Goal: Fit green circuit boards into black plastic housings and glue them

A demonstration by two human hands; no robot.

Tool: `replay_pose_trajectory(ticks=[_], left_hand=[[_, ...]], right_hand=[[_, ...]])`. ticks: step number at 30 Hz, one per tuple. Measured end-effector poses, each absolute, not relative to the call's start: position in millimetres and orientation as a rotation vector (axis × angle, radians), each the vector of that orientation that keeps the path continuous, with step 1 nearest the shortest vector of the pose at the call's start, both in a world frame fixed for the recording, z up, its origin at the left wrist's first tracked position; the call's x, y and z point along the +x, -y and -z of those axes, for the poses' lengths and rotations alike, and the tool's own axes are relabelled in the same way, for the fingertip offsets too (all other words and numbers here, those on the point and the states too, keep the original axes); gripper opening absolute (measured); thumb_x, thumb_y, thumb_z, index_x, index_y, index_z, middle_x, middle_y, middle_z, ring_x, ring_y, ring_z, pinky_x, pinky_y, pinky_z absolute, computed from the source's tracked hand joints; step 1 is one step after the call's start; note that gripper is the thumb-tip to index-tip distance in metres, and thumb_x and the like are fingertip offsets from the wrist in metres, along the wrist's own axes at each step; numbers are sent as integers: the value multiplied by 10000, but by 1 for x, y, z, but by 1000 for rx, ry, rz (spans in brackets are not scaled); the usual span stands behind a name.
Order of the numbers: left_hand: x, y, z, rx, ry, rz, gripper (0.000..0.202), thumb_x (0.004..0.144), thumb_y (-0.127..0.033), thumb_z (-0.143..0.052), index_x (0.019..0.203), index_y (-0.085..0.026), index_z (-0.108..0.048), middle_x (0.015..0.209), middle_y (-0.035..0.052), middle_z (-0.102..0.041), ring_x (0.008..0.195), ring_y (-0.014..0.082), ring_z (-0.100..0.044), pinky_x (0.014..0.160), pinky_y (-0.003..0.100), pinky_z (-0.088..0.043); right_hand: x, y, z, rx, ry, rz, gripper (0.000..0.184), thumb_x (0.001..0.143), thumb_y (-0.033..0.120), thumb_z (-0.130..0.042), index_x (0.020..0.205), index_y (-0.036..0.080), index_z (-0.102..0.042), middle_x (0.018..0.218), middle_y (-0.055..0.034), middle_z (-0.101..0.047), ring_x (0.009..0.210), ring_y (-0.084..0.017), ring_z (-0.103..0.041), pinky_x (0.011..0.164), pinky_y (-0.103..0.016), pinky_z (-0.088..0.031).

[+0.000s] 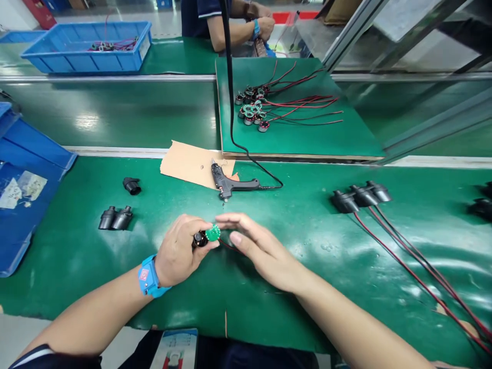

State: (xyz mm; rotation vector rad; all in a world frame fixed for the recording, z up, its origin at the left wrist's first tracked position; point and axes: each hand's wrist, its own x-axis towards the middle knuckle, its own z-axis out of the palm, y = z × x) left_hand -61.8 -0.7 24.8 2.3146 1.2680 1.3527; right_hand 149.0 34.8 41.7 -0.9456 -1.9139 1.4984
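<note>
My left hand (182, 249), with a blue strap on its wrist, is closed around a small black cylindrical part (199, 239). A round green circuit board (212, 233) shows at that hand's fingertips, by the part's end. From there a thin dark red wire (229, 246) runs under my right hand (261, 249). The right hand is open, its fingers stretched toward the board and its thumb apart from them; I see nothing gripped in it. Just beyond both hands lies a black glue gun (234, 183), partly on a piece of brown cardboard (188, 163).
Black caps (116, 219) stand at left near a blue bin (26, 189). Black housings with red wires (363, 197) lie at right. A raised green board (295, 136) bears several wired round parts (251, 110). A black cable (229, 77) hangs across the middle. A co-worker's hands (264, 25) are behind.
</note>
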Motion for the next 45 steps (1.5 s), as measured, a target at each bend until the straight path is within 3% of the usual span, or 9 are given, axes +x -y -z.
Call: replay_pose_trajectory(ticks=[3, 6, 14, 20, 24, 30, 35, 40, 45], left_hand=[[-60, 4, -25, 2281, -1240, -1296, 231, 995, -343, -559, 1174, -208, -507, 918, 45, -629, 798, 167, -603, 711, 283, -523], [-58, 7, -29, 2250, -1255, -1192, 309, 993, -315, -540, 1271, -200, -472, 979, 66, -605, 853, 184, -594, 739, 306, -532], [-51, 11, -34, 2069, -1293, -925, 549, 972, -193, -502, 1498, -213, -348, 1230, 129, -566, 1131, 231, -572, 968, 407, -519], [-48, 12, -29, 1942, -1321, -846, 450, 967, -245, -576, 1409, -235, -490, 1254, 114, -584, 1174, 237, -583, 1014, 414, -506], [-48, 10, -30, 1904, -1348, -886, 326, 917, -258, -669, 1240, -234, -636, 1185, 93, -578, 1148, 231, -583, 1002, 399, -509], [-48, 9, -29, 1835, -1390, -879, 294, 918, -229, -649, 1211, -250, -650, 1112, 65, -642, 758, 136, -604, 623, 259, -527], [-48, 9, -28, 1732, -1284, -862, 288, 918, -157, -594, 1199, -222, -588, 1171, 77, -668, 1021, 198, -658, 805, 311, -580], [-49, 9, -31, 1576, -1181, -790, 435, 964, -221, -571, 1393, -258, -509, 1250, 95, -635, 922, 169, -680, 828, 330, -618], [-48, 9, -29, 1568, -1162, -819, 388, 976, -210, -559, 1359, -252, -516, 1314, 99, -618, 1044, 187, -679, 924, 355, -610]], right_hand=[[141, -16, -44, -878, 1637, -1779, 245, 1028, 394, -481, 1193, 237, -572, 1011, -37, -698, 979, -145, -669, 898, -311, -534], [138, -14, -40, -913, 1461, -1745, 176, 980, 370, -576, 1013, 202, -618, 800, -5, -673, 722, -110, -644, 696, -243, -547], [149, -14, -40, -1041, 1741, -903, 70, 903, 177, -662, 936, 178, -724, 742, -4, -710, 595, -104, -622, 534, -216, -495], [151, -12, -38, -973, 2029, -302, 79, 893, 95, -670, 924, 144, -723, 833, -29, -763, 730, -115, -716, 680, -214, -553], [151, -8, -39, -904, 2169, 92, 96, 906, 108, -660, 954, 140, -736, 835, -34, -776, 658, -127, -686, 640, -261, -524], [150, 1, -51, -879, 2321, 388, 193, 953, 124, -570, 1008, 139, -754, 906, -62, -791, 711, -151, -687, 603, -299, -476], [146, 8, -51, -860, 2373, 503, 187, 916, 128, -626, 1039, 75, -756, 910, -97, -787, 709, -181, -689, 595, -329, -468], [147, 7, -52, -906, 2424, 575, 187, 929, 125, -607, 1032, 90, -759, 936, -104, -786, 729, -173, -682, 618, -321, -470], [146, 9, -55, -911, 2454, 591, 222, 942, 119, -566, 1037, 87, -764, 957, -100, -788, 755, -180, -683, 636, -321, -474]])
